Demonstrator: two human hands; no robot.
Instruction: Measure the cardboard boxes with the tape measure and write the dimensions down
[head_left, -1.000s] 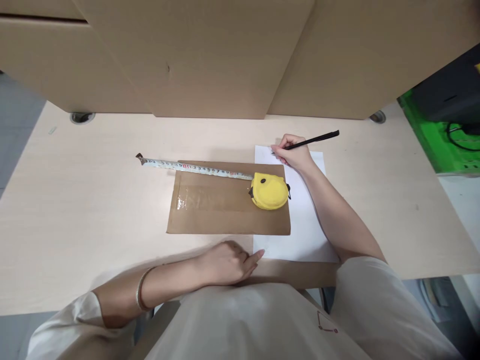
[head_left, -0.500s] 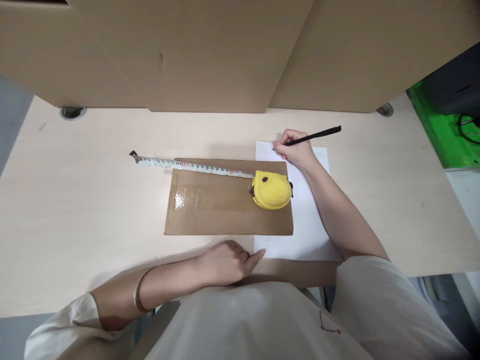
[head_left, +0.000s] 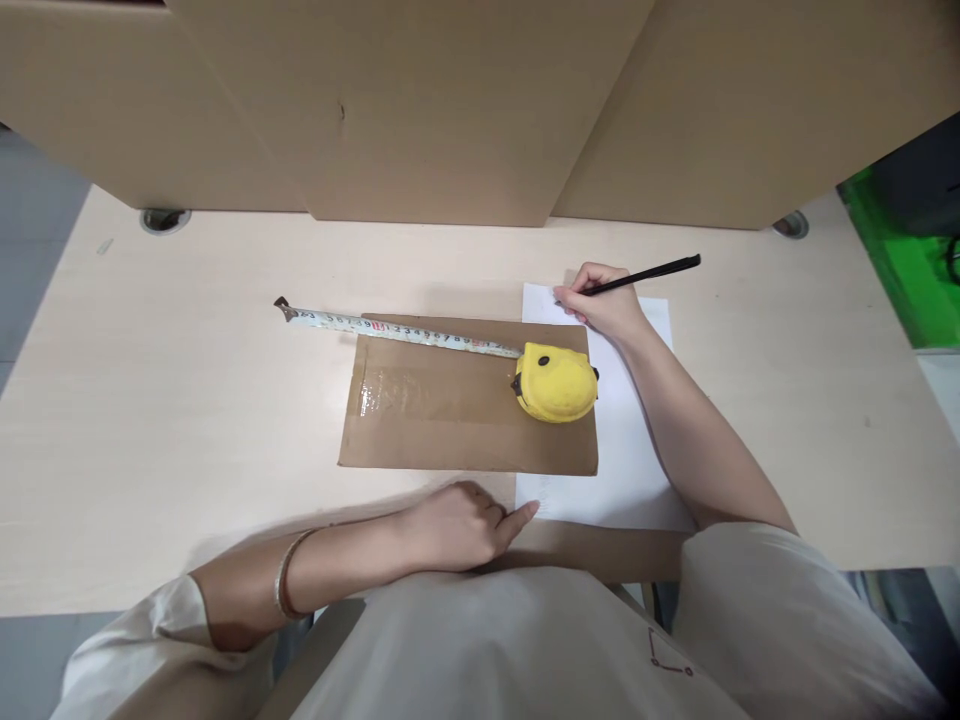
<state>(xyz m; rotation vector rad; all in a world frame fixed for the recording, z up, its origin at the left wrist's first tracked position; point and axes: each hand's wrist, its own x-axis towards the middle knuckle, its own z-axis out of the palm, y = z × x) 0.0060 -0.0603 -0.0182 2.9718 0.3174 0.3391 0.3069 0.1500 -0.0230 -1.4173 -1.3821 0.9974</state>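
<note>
My right hand (head_left: 604, 300) pinches a black pen (head_left: 652, 272), its tip low over the top of a white sheet of paper (head_left: 630, 420). Near the table's front edge rests my left hand (head_left: 465, 527), holding nothing. One digit is stretched out onto the paper's lower left part, beside faint marks, while the others look curled and partly hidden. A flat brown cardboard box (head_left: 457, 430) overlaps the paper's left side. On it sits a yellow tape measure (head_left: 557, 383), untouched, with its blade (head_left: 420, 335) drawn out leftward beyond the box; the metal hook (head_left: 283, 309) is at the far end.
Tall cardboard panels (head_left: 420, 120) stand along the back of the light wooden table (head_left: 187, 380). Two round cable holes (head_left: 165, 220) are set at the rear corners. Something green (head_left: 900, 270) and a dark object lie beyond the right edge.
The whole view has shifted slightly, so everything appears a little farther right. My right hand keeps its pinch on the pen with hardly any movement; the left hand, box and tape measure stay put.
</note>
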